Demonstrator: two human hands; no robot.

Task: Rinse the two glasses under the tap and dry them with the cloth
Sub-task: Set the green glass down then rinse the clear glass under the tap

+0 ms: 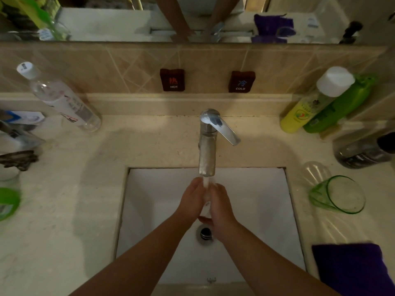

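Rinsing clear glass (207,194) under tap (207,154), left hand (192,199) and right hand (220,202) clasping it; green glass (337,195) lying right, purple cloth (350,270) unused.

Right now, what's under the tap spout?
Water runs from the tap onto a clear glass, held between the left hand and right hand over the sink. The hands cover most of the glass.
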